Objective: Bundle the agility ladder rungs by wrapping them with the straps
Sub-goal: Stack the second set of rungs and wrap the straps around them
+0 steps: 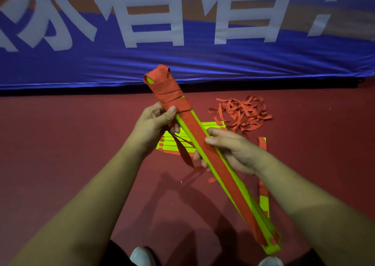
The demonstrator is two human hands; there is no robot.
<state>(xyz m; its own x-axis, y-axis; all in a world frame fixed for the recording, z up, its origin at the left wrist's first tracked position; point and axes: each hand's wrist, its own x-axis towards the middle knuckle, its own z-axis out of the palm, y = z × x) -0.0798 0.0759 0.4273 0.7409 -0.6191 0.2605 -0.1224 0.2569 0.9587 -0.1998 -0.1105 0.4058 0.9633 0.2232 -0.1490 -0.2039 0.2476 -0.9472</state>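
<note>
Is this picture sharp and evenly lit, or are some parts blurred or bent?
Head view: rung bundle, left hand, right hand sharp; banner lettering at top smeared by blur; banner's lower edge bows, wide-angle distortion; corners dim; arm shadows on the red floor.

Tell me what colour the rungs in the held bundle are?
Bright yellow-green rungs, wrapped in red strap at the far end; head view shows it best.
</note>
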